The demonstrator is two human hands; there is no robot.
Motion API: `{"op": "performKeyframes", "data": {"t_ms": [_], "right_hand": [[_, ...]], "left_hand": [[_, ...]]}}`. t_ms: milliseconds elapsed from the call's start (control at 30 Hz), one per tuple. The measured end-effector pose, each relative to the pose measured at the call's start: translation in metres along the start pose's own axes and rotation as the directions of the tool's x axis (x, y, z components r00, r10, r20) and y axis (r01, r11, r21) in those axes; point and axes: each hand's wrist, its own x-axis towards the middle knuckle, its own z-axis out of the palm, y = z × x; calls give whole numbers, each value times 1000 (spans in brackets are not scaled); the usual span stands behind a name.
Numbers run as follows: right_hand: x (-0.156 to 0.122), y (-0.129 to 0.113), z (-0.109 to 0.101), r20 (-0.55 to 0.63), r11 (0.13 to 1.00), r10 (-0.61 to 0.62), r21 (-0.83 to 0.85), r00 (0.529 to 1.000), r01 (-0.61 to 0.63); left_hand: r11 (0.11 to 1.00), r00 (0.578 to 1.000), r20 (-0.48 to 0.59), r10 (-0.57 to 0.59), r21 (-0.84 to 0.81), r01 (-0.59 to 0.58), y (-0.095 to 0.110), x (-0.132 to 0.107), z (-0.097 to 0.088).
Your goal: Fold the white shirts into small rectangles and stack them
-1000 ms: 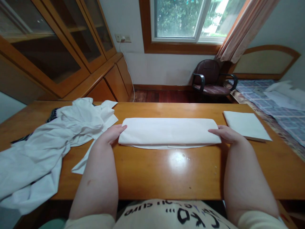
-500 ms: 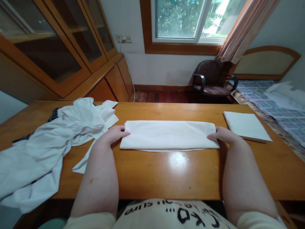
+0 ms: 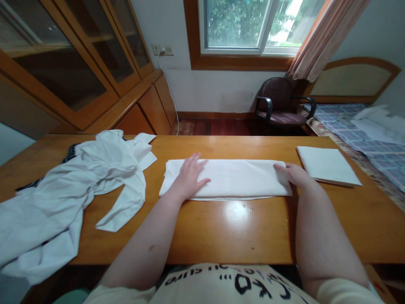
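A white cloth folded into a long flat strip lies across the wooden table in front of me. My left hand rests on its left part, palm down with the fingers spread. At the right end, my right hand grips the edge, thumb on top and the other fingers hidden beneath. To the left lies a rumpled heap of white clothing, with a dark patterned edge showing behind it. A flat folded white cloth sits on the table beyond my right hand.
Past the table's far edge stand an office chair and a bed with a checked sheet. A wooden glass-door cabinet is on the left. A white cord hangs from a wall socket. A few small drops or marks dot the tabletop.
My left hand has let go of the strip's left edge and moved right, flattening with spread fingers on the cloth. My right hand stays at the right end.
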Motion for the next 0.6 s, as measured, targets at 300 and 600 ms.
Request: {"op": "performKeyframes", "data": {"t_ms": [300, 600], "right_hand": [[12, 10, 7, -8, 997, 52, 62, 999, -51], [14, 9, 7, -77, 998, 39, 51, 996, -35]], "left_hand": [[930, 885, 289, 365, -162, -331, 62, 0, 40], [936, 872, 342, 350, -162, -312, 67, -1, 34]]}}
